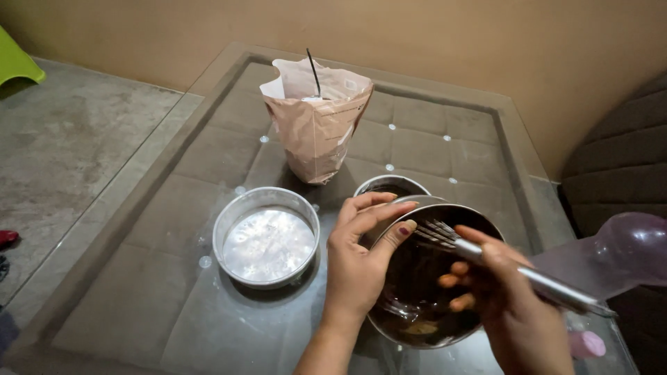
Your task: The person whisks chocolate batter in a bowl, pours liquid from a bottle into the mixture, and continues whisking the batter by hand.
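Head view: I look down at both my hands over a glass table.
Left fingers (379, 208): bent and closed on the near rim of the bowl, thumb pressing the outside, the other tips hooked over the edge.
Left hand (358, 260): it holds the bowl tilted, its mouth turned toward me.
Right fingers (455, 285): curled tight around the handle of the whisk, tips tucked under it.
Right hand (511, 305): over the right side of the bowl, gripping the whisk.
Whisk (486, 257): metal, handle running out to the lower right, wires poking into the bowl just beside my left thumb.
Bowl (445, 326): steel, dark batter inside, a paler lump low by the near rim.
Small bowl (389, 184): steel, just behind the bowl, partly hidden by my left fingers.
Pan (266, 239): round, silvery, pale coating on its floor, left of my left hand, not touching it.
Bag (316, 128): brown paper, open, upright behind the pan, a dark thin stick rising from it.
Table (174, 305): clear top over a quilted grey base.
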